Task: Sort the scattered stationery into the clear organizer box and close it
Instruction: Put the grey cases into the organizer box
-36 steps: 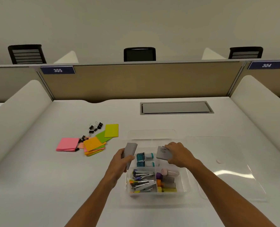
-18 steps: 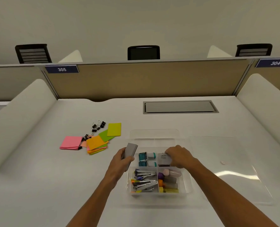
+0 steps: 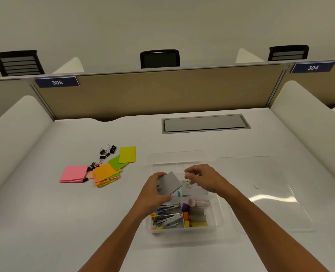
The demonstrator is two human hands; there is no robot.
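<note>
The clear organizer box (image 3: pixel 215 218) stands open on the white desk in front of me, holding staplers (image 3: pixel 167 216) in its near left compartment and small coloured pieces (image 3: pixel 194 214) in the near right. My left hand (image 3: pixel 153 191) grips a flat grey box (image 3: pixel 169 183) tilted over the box's middle. My right hand (image 3: pixel 202 178) hovers above the far right compartment with fingers loosely curled and nothing in them. Under it lies a second grey box (image 3: pixel 192 190). The clear lid (image 3: pixel 260 191) lies flat to the right.
Sticky note pads in pink (image 3: pixel 73 173), orange (image 3: pixel 105 172), green and yellow (image 3: pixel 127 154) lie left of the box, with several black binder clips (image 3: pixel 107 151) among them. A grey cable hatch (image 3: pixel 204 123) sits at the back. White curved dividers flank the desk.
My right hand set its grey box down in the far right compartment and let go, lifting slightly. My left hand carried the other grey box rightward over the organizer.
</note>
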